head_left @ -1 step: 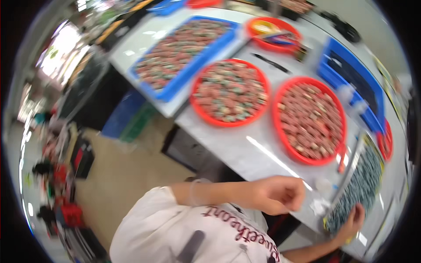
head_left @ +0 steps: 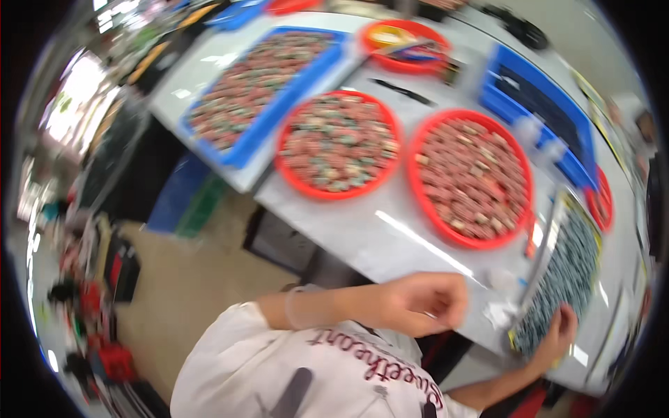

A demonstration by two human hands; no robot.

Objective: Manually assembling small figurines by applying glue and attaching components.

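Right hand (head_left: 557,331): bent over the near end of a tray (head_left: 541,268) of grey-green pieces (head_left: 564,279); its grip is half curled, and whether the fingers touch or hold any piece I cannot tell.
Left hand (head_left: 426,303): fingers bent toward the thumb in front of the white shirt (head_left: 265,355), off the near edge of the counter (head_left: 362,223); the blur hides whether its grip has something small in it.
Grey-green pieces: heaped in the tray, on the right side of the counter.
Change: compared with the picture just before, the scene sits farther left in view, its right part slightly higher; both hands keep nearly the same place against the counter.
Meaning: likely a turn of the head, with no visible gain in the work, as no piece is seen to be moved.
Red basins: one (head_left: 437,221) of mostly pink pieces, left of the tray; another (head_left: 334,194) of mixed pink, pale and greenish pieces, farther left.
Blue trays: one (head_left: 291,97) full of mixed pieces, far left; one (head_left: 503,110) dark inside, beyond the pink pieces.
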